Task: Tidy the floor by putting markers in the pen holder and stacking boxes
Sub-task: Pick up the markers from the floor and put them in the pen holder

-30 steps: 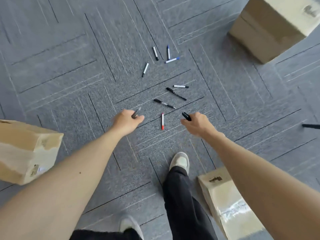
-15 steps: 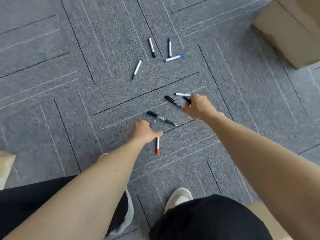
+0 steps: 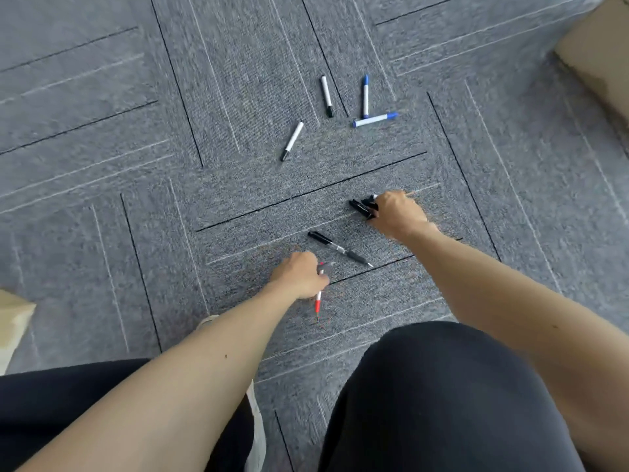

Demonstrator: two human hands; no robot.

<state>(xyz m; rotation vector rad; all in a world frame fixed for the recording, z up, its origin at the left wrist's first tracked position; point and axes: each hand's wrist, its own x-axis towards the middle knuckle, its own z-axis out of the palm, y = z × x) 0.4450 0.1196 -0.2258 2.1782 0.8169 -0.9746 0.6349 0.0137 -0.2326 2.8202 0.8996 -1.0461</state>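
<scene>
As the person crouches lower, floor (image 3: pixel 102 199): grey carpet with markers scattered on it.
Boxes: corner box (image 3: pixel 599 46) and edge box (image 3: pixel 13 328) lie well apart, unstacked.
Right hand (image 3: pixel 396 212): has reached forward, fingers curled round black markers (image 3: pixel 362 206).
Left hand (image 3: pixel 301 279): now pinches the red marker (image 3: pixel 318 301) on the carpet.
Black pen (image 3: pixel 340 248): between the hands, untouched.
Far markers (image 3: pixel 365 96): four remain.
Pen holder: unseen, so gathering has barely begun.

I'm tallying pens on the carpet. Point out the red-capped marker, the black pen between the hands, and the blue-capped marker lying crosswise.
red-capped marker (image 3: pixel 317 304): head view, on its red cap.
black pen (image 3: pixel 340 249): head view, middle of its barrel.
blue-capped marker (image 3: pixel 374 119): head view, middle of its white barrel.
</scene>
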